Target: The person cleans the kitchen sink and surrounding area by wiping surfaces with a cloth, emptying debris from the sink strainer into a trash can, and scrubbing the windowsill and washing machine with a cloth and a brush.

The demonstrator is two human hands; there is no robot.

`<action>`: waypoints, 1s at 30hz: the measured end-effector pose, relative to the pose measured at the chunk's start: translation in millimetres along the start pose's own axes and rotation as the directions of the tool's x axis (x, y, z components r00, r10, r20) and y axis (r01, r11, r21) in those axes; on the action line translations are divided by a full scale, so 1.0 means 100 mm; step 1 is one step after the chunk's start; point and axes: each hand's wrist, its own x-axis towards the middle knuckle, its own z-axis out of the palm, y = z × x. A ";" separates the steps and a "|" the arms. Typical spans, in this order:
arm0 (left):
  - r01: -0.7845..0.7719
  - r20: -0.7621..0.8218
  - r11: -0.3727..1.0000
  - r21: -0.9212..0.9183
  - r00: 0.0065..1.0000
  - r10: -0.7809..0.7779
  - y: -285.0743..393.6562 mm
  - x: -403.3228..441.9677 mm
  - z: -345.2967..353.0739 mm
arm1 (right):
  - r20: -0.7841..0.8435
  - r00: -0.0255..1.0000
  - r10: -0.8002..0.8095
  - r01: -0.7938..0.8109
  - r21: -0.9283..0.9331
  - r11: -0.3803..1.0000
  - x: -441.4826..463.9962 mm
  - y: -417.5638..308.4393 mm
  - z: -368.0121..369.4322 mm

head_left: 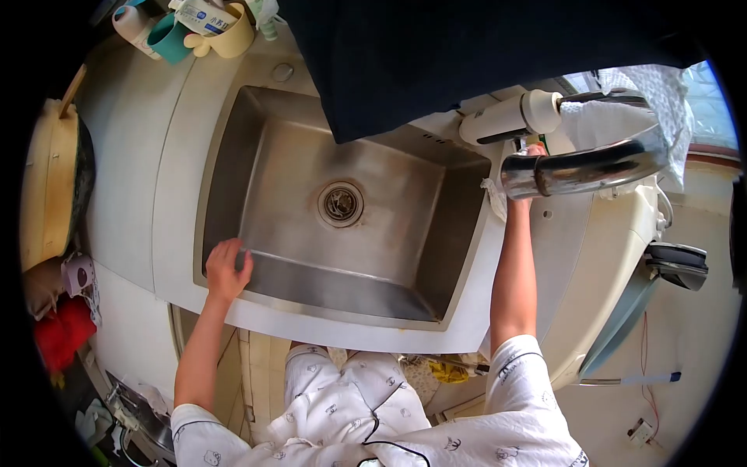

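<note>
My left hand (226, 271) hangs over the front left rim of a steel sink (334, 261), fingers stretched out and thumb apart, holding nothing. The basin holds no dishes, and its round drain (341, 204) shows a strainer. On the right, my right arm reaches up to the faucet, which has a curved chrome spout (595, 165) and a white body (510, 118). Most of my right hand (536, 149) is hidden behind the spout; only a bit of the fingers shows, so its grip cannot be made out. A crumpled whitish scrap (495, 198) lies on the sink's right rim.
Dark cloth (467, 54) hangs over the back of the sink. Cups, a teal one (169, 39) and a cream one (233, 35), stand at the back left. A wooden-lidded pot (50, 179) is at far left. A white appliance (622, 226) stands right.
</note>
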 end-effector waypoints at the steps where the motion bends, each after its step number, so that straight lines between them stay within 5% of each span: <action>1: 0.005 0.008 1.000 0.000 1.000 -0.005 0.01 -0.01 0.00 | -0.033 0.995 0.098 -0.095 0.063 0.993 -0.03 0.04 0.03; 3: 0.012 0.015 1.000 0.000 1.000 -0.012 0.01 0.00 0.01 | -0.039 0.976 0.214 -0.207 0.143 0.968 -0.13 -0.06 0.06; 7: 0.022 0.021 1.000 -0.002 1.000 -0.022 0.02 0.00 0.02 | 0.239 0.970 0.041 0.046 -0.347 0.937 -0.31 0.62 -0.08; 10: 0.042 0.015 0.999 -0.002 0.999 -0.042 -0.01 -0.02 0.00 | 0.168 0.981 0.102 -0.086 -0.099 0.991 -0.43 0.75 0.11; 13: 0.058 0.030 0.998 -0.006 0.998 -0.057 0.02 -0.01 -0.01 | 0.076 0.997 0.023 0.000 -0.298 0.955 -0.47 0.44 0.19; 15: 0.071 0.020 0.997 0.002 0.997 -0.071 0.00 -0.01 0.00 | -0.023 0.999 -0.029 0.023 -0.219 0.976 -0.68 -0.14 0.28; 17: 0.078 -0.012 0.997 -0.002 0.997 -0.078 -0.02 0.01 0.00 | 0.131 0.946 0.296 -0.311 0.112 0.944 -1.15 -0.68 0.36; 18: 0.083 -0.021 0.997 -0.004 0.996 -0.083 -0.02 0.00 0.00 | 0.326 0.780 0.534 -0.618 0.268 0.739 -1.42 -0.87 0.42; 19: 0.093 -0.019 0.996 -0.008 0.995 -0.093 -0.01 -0.01 -0.01 | 0.522 0.511 0.683 -0.857 0.374 0.355 -1.66 -0.91 0.46; 20: 0.098 -0.020 0.995 -0.009 0.995 -0.098 -0.02 0.00 -0.01 | 0.716 0.204 0.668 -0.925 0.364 -0.107 -1.86 -0.97 0.50; 22: 0.092 -0.039 0.996 -0.012 0.995 -0.093 -0.04 0.02 -0.01 | 0.904 0.040 0.425 -0.754 0.307 -0.581 -2.08 -1.16 0.58; 26: 0.076 -0.056 0.997 -0.016 0.995 -0.077 -0.06 0.00 -0.01 | 0.880 -0.017 0.475 -0.627 0.360 -0.691 -2.02 -1.25 0.63; 27: 0.072 -0.051 0.997 -0.018 0.996 -0.072 -0.05 0.01 -0.01 | 0.950 0.017 0.310 -0.613 0.255 -0.748 -2.03 -1.02 0.59; 30: 0.079 -0.052 0.996 -0.034 0.995 -0.081 -0.05 0.02 -0.02 | 0.892 0.092 0.443 -0.951 0.211 -0.226 -1.98 -0.78 0.52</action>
